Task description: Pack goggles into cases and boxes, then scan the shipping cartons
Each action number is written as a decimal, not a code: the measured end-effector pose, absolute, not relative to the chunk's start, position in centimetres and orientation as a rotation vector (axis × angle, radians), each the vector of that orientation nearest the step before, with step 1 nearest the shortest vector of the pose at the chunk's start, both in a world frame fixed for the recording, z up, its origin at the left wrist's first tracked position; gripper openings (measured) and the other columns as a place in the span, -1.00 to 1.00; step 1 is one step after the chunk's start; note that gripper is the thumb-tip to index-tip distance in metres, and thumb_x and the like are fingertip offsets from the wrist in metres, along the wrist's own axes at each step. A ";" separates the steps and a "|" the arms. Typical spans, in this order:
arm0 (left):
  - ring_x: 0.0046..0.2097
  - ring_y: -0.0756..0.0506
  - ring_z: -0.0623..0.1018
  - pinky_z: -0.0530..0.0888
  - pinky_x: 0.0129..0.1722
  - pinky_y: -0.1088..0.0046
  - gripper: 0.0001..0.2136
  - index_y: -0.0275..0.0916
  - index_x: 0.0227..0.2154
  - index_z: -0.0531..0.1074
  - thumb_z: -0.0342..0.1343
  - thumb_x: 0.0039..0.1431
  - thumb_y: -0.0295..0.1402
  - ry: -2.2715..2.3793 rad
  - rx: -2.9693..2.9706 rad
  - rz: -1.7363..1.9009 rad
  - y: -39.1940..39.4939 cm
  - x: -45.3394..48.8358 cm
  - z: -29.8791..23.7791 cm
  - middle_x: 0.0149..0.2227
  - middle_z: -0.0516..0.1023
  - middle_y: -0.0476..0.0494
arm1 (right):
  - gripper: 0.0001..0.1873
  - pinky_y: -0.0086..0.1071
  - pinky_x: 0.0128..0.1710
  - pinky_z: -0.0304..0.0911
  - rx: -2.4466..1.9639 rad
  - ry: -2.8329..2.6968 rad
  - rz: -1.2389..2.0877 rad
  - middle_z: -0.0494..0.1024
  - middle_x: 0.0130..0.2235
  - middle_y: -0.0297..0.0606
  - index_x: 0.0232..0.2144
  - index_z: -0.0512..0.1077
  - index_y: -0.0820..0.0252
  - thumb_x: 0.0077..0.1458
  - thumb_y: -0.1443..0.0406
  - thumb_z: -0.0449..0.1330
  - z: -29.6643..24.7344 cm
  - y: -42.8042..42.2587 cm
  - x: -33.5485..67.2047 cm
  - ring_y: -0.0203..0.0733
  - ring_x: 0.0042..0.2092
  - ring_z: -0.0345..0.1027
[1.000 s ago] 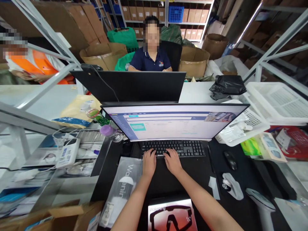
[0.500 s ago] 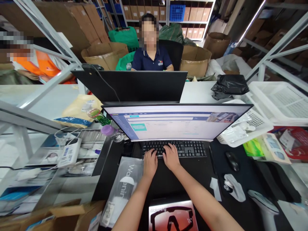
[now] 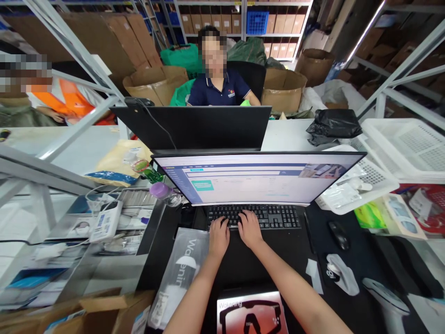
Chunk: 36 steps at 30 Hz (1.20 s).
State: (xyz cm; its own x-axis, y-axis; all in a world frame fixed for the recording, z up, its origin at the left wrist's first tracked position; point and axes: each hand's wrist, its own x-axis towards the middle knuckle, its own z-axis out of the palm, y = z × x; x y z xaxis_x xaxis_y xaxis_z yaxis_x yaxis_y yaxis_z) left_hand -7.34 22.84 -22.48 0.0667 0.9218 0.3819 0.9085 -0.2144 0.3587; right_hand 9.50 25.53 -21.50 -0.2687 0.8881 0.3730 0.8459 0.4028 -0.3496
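My left hand (image 3: 219, 238) and my right hand (image 3: 249, 229) rest side by side on a black keyboard (image 3: 274, 216), fingers curved over the keys and holding nothing. The keyboard sits just below a wide curved monitor (image 3: 257, 178) showing a web page. To the right of my right hand lies a black computer mouse (image 3: 339, 235), untouched. Under my forearms lies a printed goggles package (image 3: 252, 316), with a translucent grey printed bag (image 3: 177, 278) to its left.
A handheld scanner (image 3: 387, 304) lies at the lower right. A white plastic tray (image 3: 358, 181) and crate (image 3: 406, 148) stand to the right, a water bottle (image 3: 166, 194) to the left. Behind a second monitor (image 3: 191, 127) sits a person in a navy polo shirt (image 3: 219, 90).
My hands stay on the keyboard, with small shifts over the keys. The whole view has drifted slightly, and the person behind the second monitor has raised a hand holding something green.
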 end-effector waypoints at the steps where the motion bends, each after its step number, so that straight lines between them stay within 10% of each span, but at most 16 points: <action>1: 0.11 -0.28 0.48 0.42 0.19 -0.02 -0.68 -0.26 0.01 0.47 -0.02 0.25 -0.54 1.952 2.279 0.846 22.8 -7.3 -22.5 0.05 0.50 -0.30 | -0.63 0.07 0.33 0.07 -1.463 -2.158 0.094 0.41 0.14 0.03 0.08 0.41 0.30 0.24 0.35 0.09 -21.6 25.5 9.6 0.05 0.23 0.20; 36: 0.12 -0.28 0.47 0.44 0.20 0.01 -0.67 -0.27 0.04 0.45 -0.02 0.25 -0.51 1.923 2.260 0.850 22.2 -7.9 -22.4 0.08 0.47 -0.33 | -0.72 0.07 0.24 0.20 -1.484 -2.157 0.068 0.40 0.17 0.03 -0.02 0.49 0.23 0.27 0.33 0.09 -21.7 23.6 12.3 0.07 0.18 0.25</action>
State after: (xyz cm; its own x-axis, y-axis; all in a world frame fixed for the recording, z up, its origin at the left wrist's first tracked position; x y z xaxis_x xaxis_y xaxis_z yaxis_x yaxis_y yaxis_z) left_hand -7.90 22.25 -22.42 0.0731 0.9267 0.3687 0.8965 -0.2230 0.3828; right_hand 12.30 23.60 -21.70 -0.2673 0.8840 0.3836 0.8581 0.3995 -0.3226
